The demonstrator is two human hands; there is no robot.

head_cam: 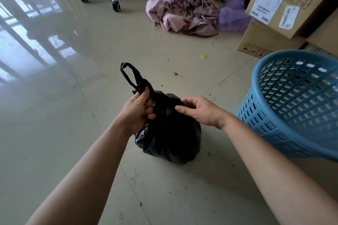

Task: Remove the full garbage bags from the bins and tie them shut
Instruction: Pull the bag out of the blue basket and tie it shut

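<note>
The black garbage bag (170,133) sits on the tiled floor (69,118), just beside the blue perforated bin (292,106), which leans over at the right. The left hand (138,110) has its fingers (149,110) wrapped tight round the twisted neck of the bag, and a loop of handle (129,76) stands up above the fist. The right hand (201,110) rests against the bag's top with the thumb and forefinger curled towards the plastic. Whether they actually pinch it, I cannot tell from here.

The bag looks soft, thin and a bit slick, bulging and squat, so probably moderately weighted rather than heavy. I would take it by the bunched neck or the handles, never the stretched sides, which could tear.
</note>
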